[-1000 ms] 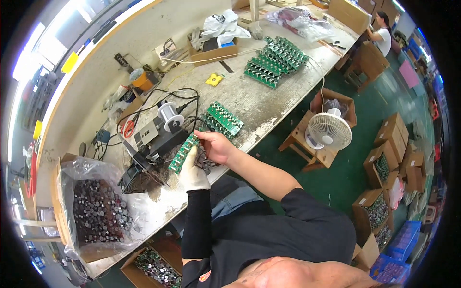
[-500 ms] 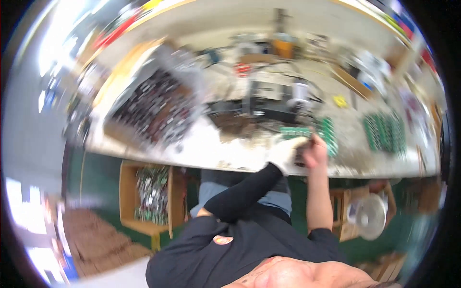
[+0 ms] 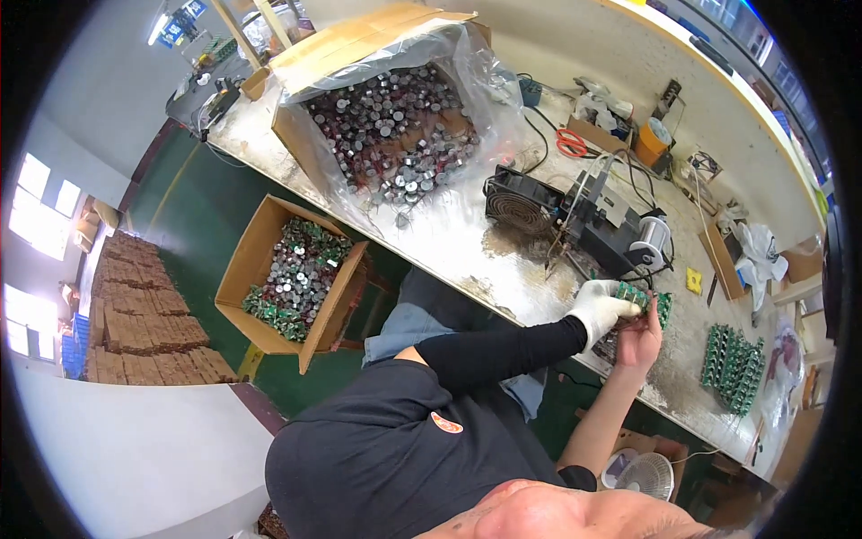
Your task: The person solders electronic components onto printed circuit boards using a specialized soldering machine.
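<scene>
At the bench's front edge my left hand (image 3: 600, 312), in a white glove, is closed on a small green circuit board (image 3: 634, 295). My bare right hand (image 3: 640, 341) meets it from the right, fingers raised and pinching at the board's end; its fingertips are partly hidden. More green circuit boards (image 3: 664, 314) lie on the bench just beyond that hand. Behind my hands stands a black soldering machine (image 3: 603, 225) with a solder wire spool (image 3: 650, 241). A black fan (image 3: 519, 202) adjoins it on the left.
A plastic-lined carton (image 3: 395, 126) of round metal parts with red wires stands on the bench at left. Below it, another carton (image 3: 334, 314) holds wired parts and green boards. Rows of green boards (image 3: 732, 368) lie at right, near a yellow sponge (image 3: 693, 280). Red scissors (image 3: 571, 142) lie farther back.
The view has turned and tilted, so the bench now slants down to the right. My hands stay close together over the bench edge, and the earlier blur is gone.
</scene>
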`<state>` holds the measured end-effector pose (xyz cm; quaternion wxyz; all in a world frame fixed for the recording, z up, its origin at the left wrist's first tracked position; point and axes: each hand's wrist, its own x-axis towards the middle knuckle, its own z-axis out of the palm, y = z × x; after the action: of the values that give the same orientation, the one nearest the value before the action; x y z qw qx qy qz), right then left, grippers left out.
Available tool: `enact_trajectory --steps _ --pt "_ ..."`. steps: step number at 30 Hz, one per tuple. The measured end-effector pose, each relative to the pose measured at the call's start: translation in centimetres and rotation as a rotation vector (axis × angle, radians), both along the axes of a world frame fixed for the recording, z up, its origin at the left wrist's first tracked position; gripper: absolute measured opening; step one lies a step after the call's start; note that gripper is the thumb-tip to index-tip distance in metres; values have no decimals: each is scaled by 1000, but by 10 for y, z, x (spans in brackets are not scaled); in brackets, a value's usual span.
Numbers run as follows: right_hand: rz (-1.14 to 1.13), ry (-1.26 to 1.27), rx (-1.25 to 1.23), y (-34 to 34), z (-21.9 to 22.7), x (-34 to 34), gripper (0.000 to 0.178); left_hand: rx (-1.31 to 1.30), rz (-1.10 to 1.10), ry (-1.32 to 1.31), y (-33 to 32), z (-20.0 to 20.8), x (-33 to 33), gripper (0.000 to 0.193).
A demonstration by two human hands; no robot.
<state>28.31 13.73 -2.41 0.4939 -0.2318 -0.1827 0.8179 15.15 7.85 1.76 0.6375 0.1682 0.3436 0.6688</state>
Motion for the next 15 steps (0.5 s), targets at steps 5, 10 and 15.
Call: enact_trajectory --steps 5,10,15 --pt "-88 -2 -112 3 -5 -9 29 14 73 50 4 1 5 15" --pt "-187 -154 176 -15 10 -19 29 -32 112 731 -3 24 -1 28" --pt "-119 -130 191 -10 -4 1 34 33 92 437 -3 2 3 22"
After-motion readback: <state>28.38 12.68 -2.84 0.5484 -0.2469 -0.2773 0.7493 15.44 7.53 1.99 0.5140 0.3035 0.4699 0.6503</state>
